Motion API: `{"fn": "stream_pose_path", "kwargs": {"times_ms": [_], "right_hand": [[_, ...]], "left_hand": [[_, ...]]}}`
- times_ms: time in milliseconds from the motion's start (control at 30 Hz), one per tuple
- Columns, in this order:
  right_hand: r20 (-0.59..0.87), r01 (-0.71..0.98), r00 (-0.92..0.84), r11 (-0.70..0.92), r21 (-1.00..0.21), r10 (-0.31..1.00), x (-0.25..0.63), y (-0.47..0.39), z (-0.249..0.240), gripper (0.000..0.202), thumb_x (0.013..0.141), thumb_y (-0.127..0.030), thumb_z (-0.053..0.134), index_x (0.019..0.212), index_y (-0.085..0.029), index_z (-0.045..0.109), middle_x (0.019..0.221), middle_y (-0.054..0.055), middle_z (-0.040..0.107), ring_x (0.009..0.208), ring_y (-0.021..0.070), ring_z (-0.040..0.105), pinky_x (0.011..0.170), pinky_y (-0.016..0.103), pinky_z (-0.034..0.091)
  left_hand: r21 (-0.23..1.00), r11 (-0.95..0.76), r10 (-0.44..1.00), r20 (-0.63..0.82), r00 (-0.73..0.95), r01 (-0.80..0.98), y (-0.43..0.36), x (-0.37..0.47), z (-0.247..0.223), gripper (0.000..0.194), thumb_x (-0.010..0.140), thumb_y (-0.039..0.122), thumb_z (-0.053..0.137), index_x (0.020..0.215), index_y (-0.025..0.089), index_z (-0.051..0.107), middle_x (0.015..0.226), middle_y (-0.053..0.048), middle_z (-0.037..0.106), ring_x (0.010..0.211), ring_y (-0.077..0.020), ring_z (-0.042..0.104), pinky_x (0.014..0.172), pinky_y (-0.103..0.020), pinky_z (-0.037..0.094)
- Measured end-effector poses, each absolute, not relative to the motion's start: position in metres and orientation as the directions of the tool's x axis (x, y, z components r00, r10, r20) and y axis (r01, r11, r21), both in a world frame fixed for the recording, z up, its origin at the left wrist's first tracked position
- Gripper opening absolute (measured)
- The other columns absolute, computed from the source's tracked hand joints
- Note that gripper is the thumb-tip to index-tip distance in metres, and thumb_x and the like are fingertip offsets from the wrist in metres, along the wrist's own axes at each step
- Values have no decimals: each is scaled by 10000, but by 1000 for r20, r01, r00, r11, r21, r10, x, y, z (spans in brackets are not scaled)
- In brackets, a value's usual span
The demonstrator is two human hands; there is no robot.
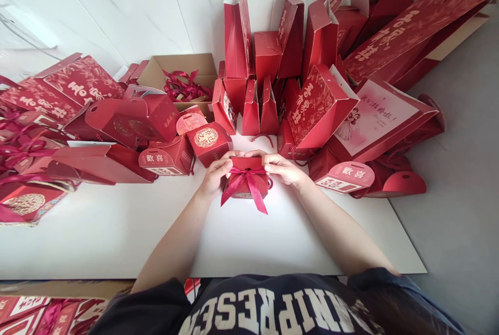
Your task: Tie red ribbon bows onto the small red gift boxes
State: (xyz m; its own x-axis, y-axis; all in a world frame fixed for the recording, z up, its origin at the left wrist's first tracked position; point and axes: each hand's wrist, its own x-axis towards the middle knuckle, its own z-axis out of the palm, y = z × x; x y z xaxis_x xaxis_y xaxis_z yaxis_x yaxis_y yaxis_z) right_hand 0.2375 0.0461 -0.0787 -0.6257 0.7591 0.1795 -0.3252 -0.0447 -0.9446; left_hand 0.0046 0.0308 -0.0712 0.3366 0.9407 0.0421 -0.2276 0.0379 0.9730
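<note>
Gripping a red box between left hand and right hand: white table, marbled wall beyond.

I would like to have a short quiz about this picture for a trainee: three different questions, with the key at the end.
1. True or false: only the left hand touches the small red box with the bow.
2. What lies in the open cardboard box? A) scissors B) ribbons C) bottles
3. On which side of the hands is the bag with the white picture panel?

Key: 1. False, the right hand touches it too. 2. B. 3. The right.
</note>
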Motion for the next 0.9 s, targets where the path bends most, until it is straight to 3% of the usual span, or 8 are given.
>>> {"fn": "stream_pose_path", "kwargs": {"times_ms": [267, 533, 667, 800, 900], "right_hand": [[155, -343, -599, -76, -936, 786, 236, 46, -86, 429, 792, -507, 723, 615, -166, 532, 1348, 80, 560, 973, 210, 597, 807, 319, 442], [144, -403, -589, -135, -905, 795, 233, 47, -82, 415, 785, -476, 730, 602, -170, 518, 1307, 84, 586, 934, 200, 610, 799, 309, 466], [128, -406, -553, -132, -904, 823, 232, 47, -75, 450, 809, -574, 657, 615, -180, 561, 1256, 91, 623, 1042, 241, 614, 926, 351, 457], [164, -332, -523, -23, -943, 837, 234, 45, -66, 479, 884, -588, 557, 643, -181, 630, 1260, 87, 634, 1144, 248, 581, 1042, 372, 381], [206, -253, -558, 72, -965, 804, 236, 44, -58, 514, 919, -567, 520, 611, -180, 663, 1294, 75, 621, 1199, 251, 555, 1094, 375, 331]], "left_hand": [[964, 60, 935, 36, 354, -258, 30, 5, -74, 548, 809, 529, 654, 517, 149, 389, 1216, -89, 596, 660, -126, 534, 580, -312, 442], [955, 86, 934, 23, 357, -285, 31, 8, -70, 540, 797, 532, 649, 496, 152, 412, 1175, -85, 630, 618, -113, 528, 583, -303, 438], [977, 11, 941, 61, 333, -211, 33, 6, -64, 536, 861, 549, 555, 502, 152, 524, 1158, -102, 646, 739, -165, 594, 693, -327, 479], [986, -133, 947, 156, 280, -98, 31, 7, -55, 502, 893, 502, 546, 528, 158, 538, 1144, -96, 655, 881, -204, 617, 824, -346, 470], [973, -230, 945, 220, 242, 12, 26, 11, -45, 360, 880, 441, 599, 642, 174, 564, 1139, -90, 651, 1074, -243, 591, 955, -369, 428]]}}
